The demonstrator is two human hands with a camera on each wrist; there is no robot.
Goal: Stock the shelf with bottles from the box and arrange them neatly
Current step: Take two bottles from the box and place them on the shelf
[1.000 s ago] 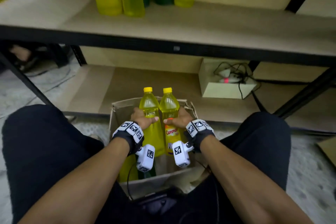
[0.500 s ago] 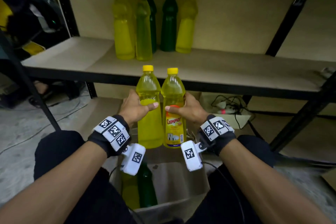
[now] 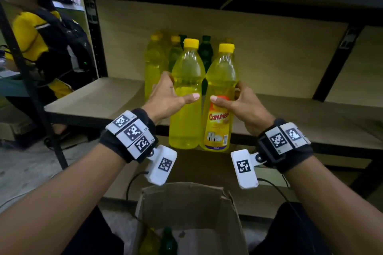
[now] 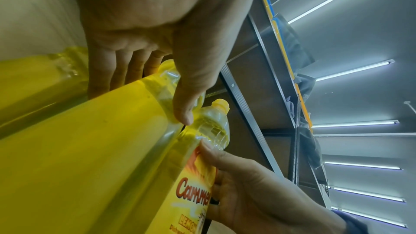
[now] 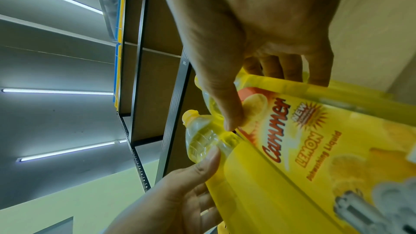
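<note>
The left hand [image 3: 167, 99] grips a plain yellow bottle [image 3: 187, 97], thumb laid across its front, and the right hand [image 3: 241, 105] grips a labelled yellow bottle [image 3: 220, 99] the same way; the two stand upright, side by side and touching, held in the air between the hands. Just beyond the hands, a cluster of yellow and green bottles [image 3: 154, 64] stands on the shelf [image 3: 99, 95]. Below the wrists, an open cardboard box [image 3: 186, 203] holds a yellow and a green bottle.
</note>
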